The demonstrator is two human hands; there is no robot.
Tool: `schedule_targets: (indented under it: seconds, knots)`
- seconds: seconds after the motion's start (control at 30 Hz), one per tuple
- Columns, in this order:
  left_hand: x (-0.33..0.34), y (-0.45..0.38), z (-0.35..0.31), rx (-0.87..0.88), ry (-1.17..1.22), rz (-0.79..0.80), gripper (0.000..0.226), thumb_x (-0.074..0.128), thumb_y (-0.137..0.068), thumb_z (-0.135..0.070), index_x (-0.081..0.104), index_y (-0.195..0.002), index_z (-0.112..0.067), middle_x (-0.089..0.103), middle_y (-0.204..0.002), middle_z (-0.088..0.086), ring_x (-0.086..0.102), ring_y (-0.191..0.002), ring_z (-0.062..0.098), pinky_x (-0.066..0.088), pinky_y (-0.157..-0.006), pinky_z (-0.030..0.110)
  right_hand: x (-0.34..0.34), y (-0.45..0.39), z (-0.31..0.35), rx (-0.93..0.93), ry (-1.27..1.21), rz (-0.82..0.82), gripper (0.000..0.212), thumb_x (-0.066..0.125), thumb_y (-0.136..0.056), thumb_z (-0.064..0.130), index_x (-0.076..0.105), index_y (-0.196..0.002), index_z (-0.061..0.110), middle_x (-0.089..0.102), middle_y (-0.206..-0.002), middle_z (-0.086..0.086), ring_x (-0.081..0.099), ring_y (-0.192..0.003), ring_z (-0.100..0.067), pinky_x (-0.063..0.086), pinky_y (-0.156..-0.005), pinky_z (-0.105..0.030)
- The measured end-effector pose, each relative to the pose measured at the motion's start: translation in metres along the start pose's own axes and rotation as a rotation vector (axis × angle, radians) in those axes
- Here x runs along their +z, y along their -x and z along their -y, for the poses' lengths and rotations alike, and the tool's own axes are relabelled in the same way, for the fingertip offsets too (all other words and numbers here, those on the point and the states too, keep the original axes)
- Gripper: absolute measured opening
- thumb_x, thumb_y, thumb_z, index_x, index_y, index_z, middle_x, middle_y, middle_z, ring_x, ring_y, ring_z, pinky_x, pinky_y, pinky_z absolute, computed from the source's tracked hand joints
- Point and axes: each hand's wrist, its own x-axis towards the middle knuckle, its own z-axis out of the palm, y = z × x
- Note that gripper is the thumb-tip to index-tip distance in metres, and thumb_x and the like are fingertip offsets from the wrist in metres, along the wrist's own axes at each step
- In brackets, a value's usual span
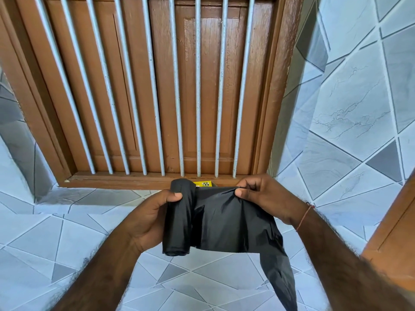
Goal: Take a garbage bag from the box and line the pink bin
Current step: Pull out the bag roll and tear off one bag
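My left hand [149,217] grips an upright roll of black garbage bags [179,221] around its middle, thumb on top. A partly unrolled black garbage bag [231,223] stretches from the roll to the right. My right hand [258,194] pinches its upper edge between thumb and fingers. The bag's loose end hangs down past my right forearm. Behind the roll, a small part of a yellow box [203,184] shows on the window ledge. The pink bin is not in view.
A brown wooden shuttered window [157,86] with white vertical bars [197,86] fills the upper view. Blue-grey patterned tiles [348,120] cover the walls and ledge. A brown wooden edge [395,232] stands at the right.
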Motion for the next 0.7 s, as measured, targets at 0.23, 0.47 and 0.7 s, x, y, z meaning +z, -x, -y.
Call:
schedule_targets:
  seconds: [0.23,0.47,0.7]
  knots:
    - [-0.009,-0.004,0.004,0.036,0.174,-0.009,0.045,0.059,-0.070,-0.023,0.064,-0.113,-0.009,0.064,-0.111,0.018,0.065,-0.089,0.034,0.052,-0.079,0.040,-0.008,0.000,0.002,0.001,0.017,0.038,0.018,0.063,-0.093,0.016,0.071,-0.077,0.011,0.067,-0.072,0.002,0.059,-0.067,-0.004,0.047,-0.063,-0.016]
    - [0.007,0.009,0.004,0.065,0.036,-0.004,0.018,0.068,-0.073,-0.015,0.069,-0.091,-0.015,0.073,-0.077,0.012,0.069,-0.058,0.026,0.053,-0.044,0.033,-0.008,0.000,-0.001,0.004,0.017,0.066,0.018,0.064,-0.093,0.019,0.072,-0.080,0.009,0.068,-0.074,-0.003,0.059,-0.070,-0.009,0.047,-0.064,-0.019]
    - [-0.003,0.005,-0.001,0.078,0.098,-0.049,0.058,0.078,-0.063,-0.013,0.064,-0.119,-0.006,0.067,-0.118,0.020,0.066,-0.100,0.034,0.054,-0.087,0.048,-0.017,0.001,-0.009,0.019,0.037,0.016,0.020,0.064,-0.093,0.017,0.072,-0.075,0.013,0.067,-0.070,0.003,0.059,-0.067,-0.006,0.046,-0.064,-0.020]
